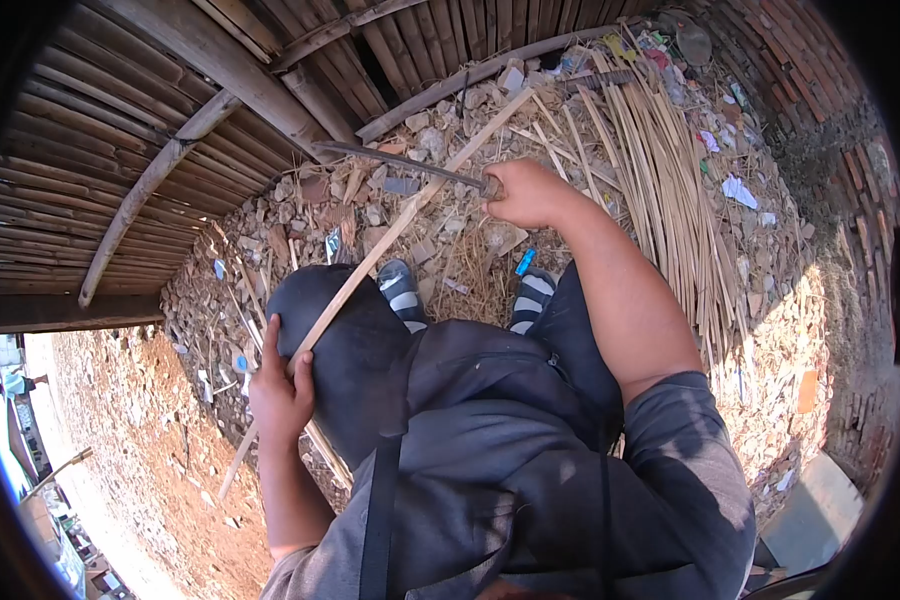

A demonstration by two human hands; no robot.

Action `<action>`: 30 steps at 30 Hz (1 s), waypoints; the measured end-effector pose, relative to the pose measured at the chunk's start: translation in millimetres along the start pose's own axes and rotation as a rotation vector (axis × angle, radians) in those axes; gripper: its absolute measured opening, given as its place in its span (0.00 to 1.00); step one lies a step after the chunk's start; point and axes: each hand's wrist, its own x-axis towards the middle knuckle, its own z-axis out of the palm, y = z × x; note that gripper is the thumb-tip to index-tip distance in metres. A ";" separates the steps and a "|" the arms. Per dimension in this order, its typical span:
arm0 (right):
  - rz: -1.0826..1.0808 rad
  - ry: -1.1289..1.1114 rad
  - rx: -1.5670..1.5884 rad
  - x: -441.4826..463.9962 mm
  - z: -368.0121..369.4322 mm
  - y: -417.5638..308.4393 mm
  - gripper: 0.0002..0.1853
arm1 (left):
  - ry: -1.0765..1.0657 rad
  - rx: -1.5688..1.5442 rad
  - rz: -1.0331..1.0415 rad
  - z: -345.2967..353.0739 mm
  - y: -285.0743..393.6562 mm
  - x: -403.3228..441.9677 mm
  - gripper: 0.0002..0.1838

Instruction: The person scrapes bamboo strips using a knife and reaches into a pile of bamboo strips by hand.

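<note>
Strip of pale split wood or bamboo [364, 272] runs diagonally across my left knee [320, 300], its far end over the rubble ahead and its near end low beside my left forearm. My left hand [282, 388] grips this strip at the outer side of the knee: the thumb lies along one edge, the fingers extend along the other, and the gap between them is only as wide as the strip. My right hand [530, 195] is closed in a fist around the handle end of a long, dark knife [400, 163], with no gap visible between fingers and handle. The knife points to my left and crosses the strip on its far half; whether the two are in contact cannot be told from this view. Below the crossing, my two sandalled feet stand apart on the ground, with a bright blue object [525, 262] at the toe of the right one. To the right of my right forearm lies a bundle of similar strips [665, 190], roughly parallel, over straw and broken stone [430, 140]. Farther out, a slatted wall [130, 150] with round poles stands on the left, and a brick wall [800, 60] stands on the right, with litter near its base.
</note>
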 end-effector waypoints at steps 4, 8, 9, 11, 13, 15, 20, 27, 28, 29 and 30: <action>-0.005 -0.004 -0.007 0.3 -0.1 -0.2 0.26 | 0.011 -0.004 0.015 0.1 0.4 0.1 0.34; -0.009 -0.003 -0.008 0.1 -0.3 0.1 0.27 | 0.014 -0.010 0.018 0.5 0.7 0.1 0.34; -0.008 -0.003 -0.009 0.0 -0.8 -0.2 0.27 | 0.014 -0.011 0.017 0.4 0.9 0.1 0.34; 0.003 -0.014 -0.001 -0.8 -2.4 -1.7 0.27 | 0.011 -0.003 0.011 0.3 1.3 0.1 0.34; 0.009 -0.033 0.001 -0.6 -4.4 -3.3 0.27 | 0.011 0.004 0.011 0.4 0.8 0.3 0.34; 0.014 -0.057 -0.005 0.2 -6.3 -4.4 0.27 | 0.015 0.010 0.016 1.4 -1.3 0.2 0.35; 0.019 -0.056 -0.017 -0.2 -5.5 -4.3 0.26 | 0.019 0.001 0.019 1.6 -0.9 -0.1 0.35; 0.017 -0.042 -0.025 0.9 -2.7 -2.8 0.26 | 0.020 0.003 0.019 1.4 -0.2 -0.4 0.34; 0.012 -0.033 -0.021 1.1 -1.3 -1.6 0.26 | 0.020 -0.001 0.018 1.4 0.0 -0.3 0.34; 0.007 -0.024 -0.017 1.3 -0.2 -0.7 0.26 | 0.020 -0.006 0.016 1.4 0.6 0.0 0.34; 0.002 -0.016 -0.012 1.3 0.5 -0.1 0.26 | 0.020 -0.010 0.015 1.3 1.1 0.1 0.34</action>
